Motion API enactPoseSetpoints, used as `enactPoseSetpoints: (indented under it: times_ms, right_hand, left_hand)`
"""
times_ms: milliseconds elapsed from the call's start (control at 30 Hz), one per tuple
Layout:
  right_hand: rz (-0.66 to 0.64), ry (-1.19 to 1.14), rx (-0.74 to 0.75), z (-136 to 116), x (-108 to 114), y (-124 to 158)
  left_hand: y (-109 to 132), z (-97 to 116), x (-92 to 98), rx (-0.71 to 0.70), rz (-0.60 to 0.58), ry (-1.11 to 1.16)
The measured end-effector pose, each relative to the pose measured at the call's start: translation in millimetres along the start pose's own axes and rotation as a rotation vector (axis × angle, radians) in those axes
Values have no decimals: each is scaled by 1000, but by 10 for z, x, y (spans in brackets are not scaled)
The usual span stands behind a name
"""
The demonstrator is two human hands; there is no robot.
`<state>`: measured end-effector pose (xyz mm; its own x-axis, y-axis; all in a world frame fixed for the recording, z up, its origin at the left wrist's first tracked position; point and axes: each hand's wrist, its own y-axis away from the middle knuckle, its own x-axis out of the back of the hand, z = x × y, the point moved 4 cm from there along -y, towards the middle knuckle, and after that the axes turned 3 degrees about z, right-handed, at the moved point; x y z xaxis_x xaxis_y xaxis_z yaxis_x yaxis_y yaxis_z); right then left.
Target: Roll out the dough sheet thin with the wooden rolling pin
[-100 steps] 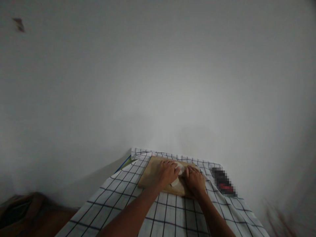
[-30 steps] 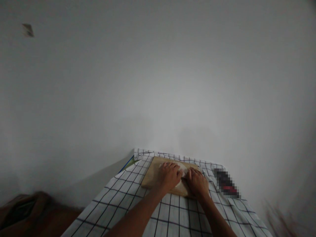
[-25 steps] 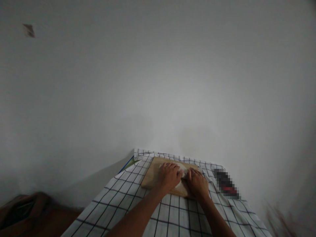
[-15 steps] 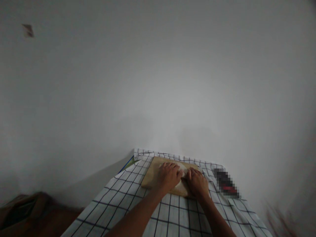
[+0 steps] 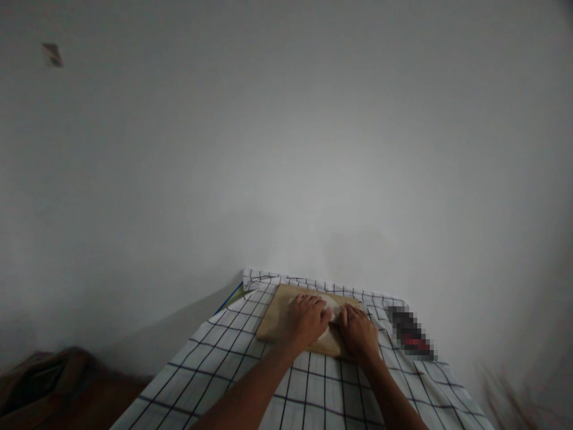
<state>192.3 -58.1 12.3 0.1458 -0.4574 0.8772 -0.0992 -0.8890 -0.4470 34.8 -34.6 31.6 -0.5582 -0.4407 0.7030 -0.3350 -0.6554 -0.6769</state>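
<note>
We have both hands down on a pale, flattened piece of dough [image 5: 331, 303], which lies on a wooden board [image 5: 271, 323] just right of the lower middle of the frame. Our left hand [image 5: 308, 316] rests palm down over the dough's left part, its fingers close together, slightly bent and pointing toward the far edge of the board. Our right hand [image 5: 359, 329] is at the dough's right side, its fingers curled down and in. We cannot tell whether either hand grips the dough or only presses it, since the undersides of the fingers are hidden. Between the two hands, a light patch of the dough shows, with another strip below our left thumb.

The board sits at a slant on a white tablecloth [image 5: 308, 391] with dark grid lines, which spreads across the bottom of the frame and rises in a fold along its far edge. To the right of the board, also on the cloth, is a pixelated dark and red item [image 5: 412, 334] that we cannot make out. A pale wall [image 5: 313, 149] fills the upper frame, with a small brownish patch [image 5: 53, 55] at upper left. Dark brown furniture [image 5: 49, 382] stands at lower left, blurred.
</note>
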Motion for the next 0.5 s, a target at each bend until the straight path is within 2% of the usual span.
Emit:
enactPoseSetpoints:
  times_ms: [267, 500]
  right_hand:
    - [-27, 54, 57, -15, 30, 21]
    - [-17, 23, 2, -14, 23, 10]
  left_hand:
    - [0, -9, -36, 5, 2, -8]
    - [3, 15, 11, 9, -1, -4]
